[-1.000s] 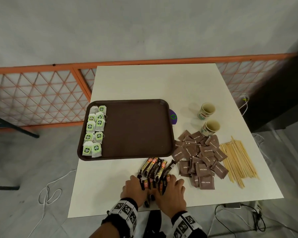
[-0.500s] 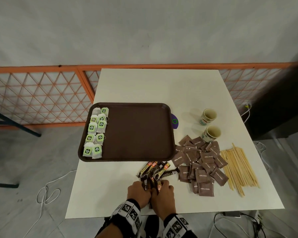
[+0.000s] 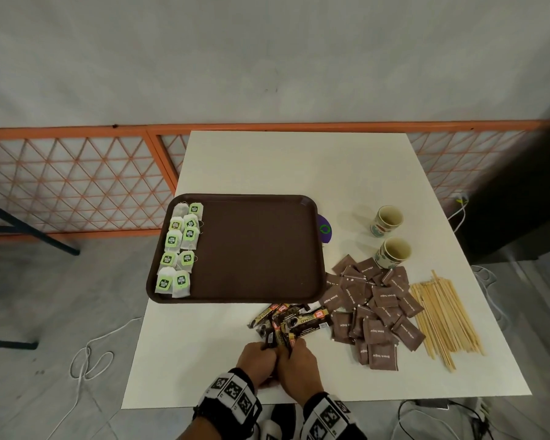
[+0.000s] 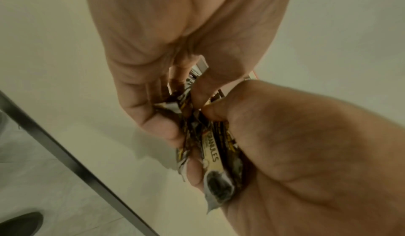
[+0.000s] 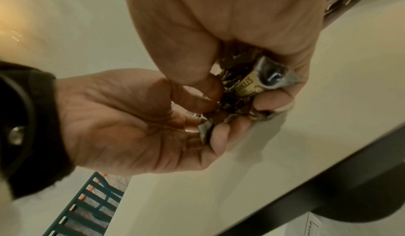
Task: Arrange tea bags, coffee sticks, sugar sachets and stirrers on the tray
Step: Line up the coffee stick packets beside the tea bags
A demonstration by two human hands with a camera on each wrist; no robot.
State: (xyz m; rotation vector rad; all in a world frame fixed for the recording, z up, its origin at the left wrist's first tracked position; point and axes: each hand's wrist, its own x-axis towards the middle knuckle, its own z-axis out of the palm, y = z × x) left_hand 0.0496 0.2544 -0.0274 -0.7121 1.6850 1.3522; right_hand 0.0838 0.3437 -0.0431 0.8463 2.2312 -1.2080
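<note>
Near the white tabletop (image 3: pixel 204 350) edge, both hands, left (image 3: pixel 257 363) and right (image 3: pixel 299 368), have now closed, gripping bunched dark foil coffee sticks (image 3: pixel 288 320), ready for the brown plastic tray (image 3: pixel 258 296).

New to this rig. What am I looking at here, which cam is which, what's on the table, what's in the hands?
There is no robot: a person works with bare hands, wearing tagged wristbands. The wide picture comes from a head camera; the two close-ups come from cameras on each wrist, looking along the palm.

On the white table sits a brown tray with tea bags in two columns along its left side. To its right lie brown sugar sachets, wooden stirrers and two paper cups.

The left hand and right hand grip a bunch of coffee sticks together at the near edge.
</note>
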